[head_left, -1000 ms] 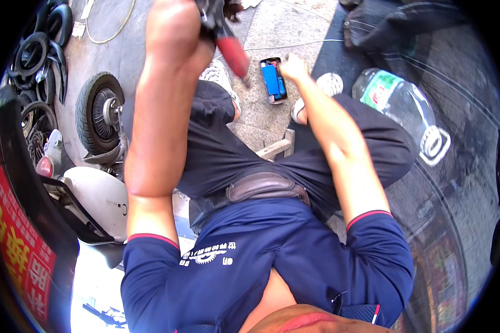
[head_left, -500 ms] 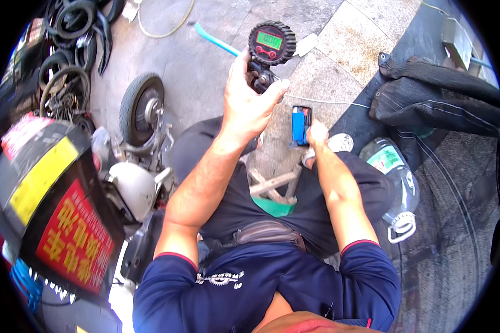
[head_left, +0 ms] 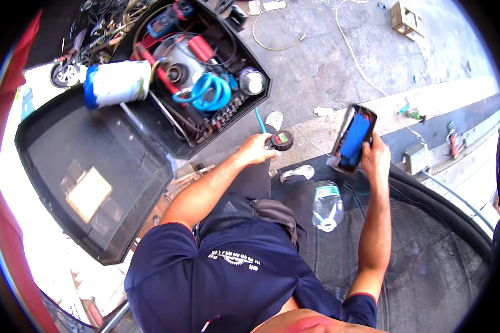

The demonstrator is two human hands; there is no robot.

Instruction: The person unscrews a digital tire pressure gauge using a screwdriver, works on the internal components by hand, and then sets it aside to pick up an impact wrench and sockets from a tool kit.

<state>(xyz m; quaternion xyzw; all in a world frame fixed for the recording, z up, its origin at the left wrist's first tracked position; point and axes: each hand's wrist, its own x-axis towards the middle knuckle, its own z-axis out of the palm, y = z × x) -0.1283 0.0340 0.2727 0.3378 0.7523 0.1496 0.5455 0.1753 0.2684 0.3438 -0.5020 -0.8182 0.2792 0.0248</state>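
Observation:
My left hand (head_left: 255, 150) is closed around the body of a digital tire pressure gauge (head_left: 283, 140). Its round black-rimmed dial with a lit green screen faces up, and a light blue hose (head_left: 259, 119) runs up beside it. In my right hand (head_left: 376, 158), off to the right, is a narrow black case (head_left: 365, 111) gripped by its side. A blue block (head_left: 356, 136) lies inside that case; its exact kind is unclear. The fingers under the case are partly hidden.
At upper left a black top box (head_left: 244, 44) stands open, holding a blue coiled hose (head_left: 211, 93), red-handled tools and sockets. A blue-and-white can (head_left: 119, 83) rests at its hinge side. A clear plastic bottle (head_left: 328, 206) lies near my feet. A small wooden stool (head_left: 406, 21) stands far off.
My view has swung from a seated position to a standing one, with the open box now in sight. The gauge is lower, and the black case has moved right and outward. Both stay held.

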